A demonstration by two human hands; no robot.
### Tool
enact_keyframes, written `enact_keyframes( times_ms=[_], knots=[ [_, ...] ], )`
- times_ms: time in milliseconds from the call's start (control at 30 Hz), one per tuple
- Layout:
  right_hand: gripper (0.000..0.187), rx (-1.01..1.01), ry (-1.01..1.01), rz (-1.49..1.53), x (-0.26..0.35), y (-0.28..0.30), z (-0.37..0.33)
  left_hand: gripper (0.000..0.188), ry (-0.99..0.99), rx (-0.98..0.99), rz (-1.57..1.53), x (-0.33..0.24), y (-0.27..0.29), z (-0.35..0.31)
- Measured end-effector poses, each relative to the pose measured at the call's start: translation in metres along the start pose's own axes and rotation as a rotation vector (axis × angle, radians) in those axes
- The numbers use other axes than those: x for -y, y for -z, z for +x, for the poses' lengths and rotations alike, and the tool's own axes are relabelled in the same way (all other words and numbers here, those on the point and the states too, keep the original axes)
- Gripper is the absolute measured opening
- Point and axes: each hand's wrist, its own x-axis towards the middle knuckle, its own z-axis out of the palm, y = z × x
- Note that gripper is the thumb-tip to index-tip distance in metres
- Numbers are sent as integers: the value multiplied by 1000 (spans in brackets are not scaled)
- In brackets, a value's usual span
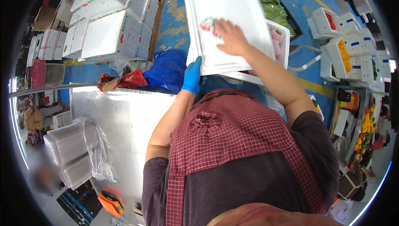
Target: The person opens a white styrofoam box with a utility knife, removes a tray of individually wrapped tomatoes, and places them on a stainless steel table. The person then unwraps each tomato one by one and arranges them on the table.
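Note:
A white foam box lid point(235, 7), with a small red and green print on it, is tilted in front of me. Its near left corner is gripped by my left hand point(192, 76), which wears a blue glove. Bare and with fingers spread, my right hand point(232, 38) lies flat against the lid's face. Under the lid a white foam box point(286, 47) shows along its right and near sides. Pink netted, rounded items point(276, 39) sit inside; the lid hides most of them.
White foam boxes point(104, 37) are stacked on a pallet at far left. A blue plastic bag point(167, 70) lies beside a metal table point(124, 122) carrying clear plastic trays point(70, 151). Leafy greens point(274, 12) fill a black crate; boxes of yellow peppers point(344, 56) stand right.

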Motion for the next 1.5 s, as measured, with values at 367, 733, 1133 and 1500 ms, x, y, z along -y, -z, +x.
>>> enact_keyframes(
  times_ms=[367, 733, 1133, 1500],
  knots=[
    [51, 10, -50, 284, -19, -68, -19, 45, 120, 178, -137, 68, 34, 44],
    [45, -725, -403, 428, -51, -57, -107, 38, 135, 128, -17, 23, 22, -8],
    [26, -510, -333, 764, 10, -60, -138, 48, -109, 169, -35, 7, 36, -17],
    [33, 93, -608, 1867, 87, -77, -38, 53, -351, 18, -153, 14, 61, -10]
  ],
)
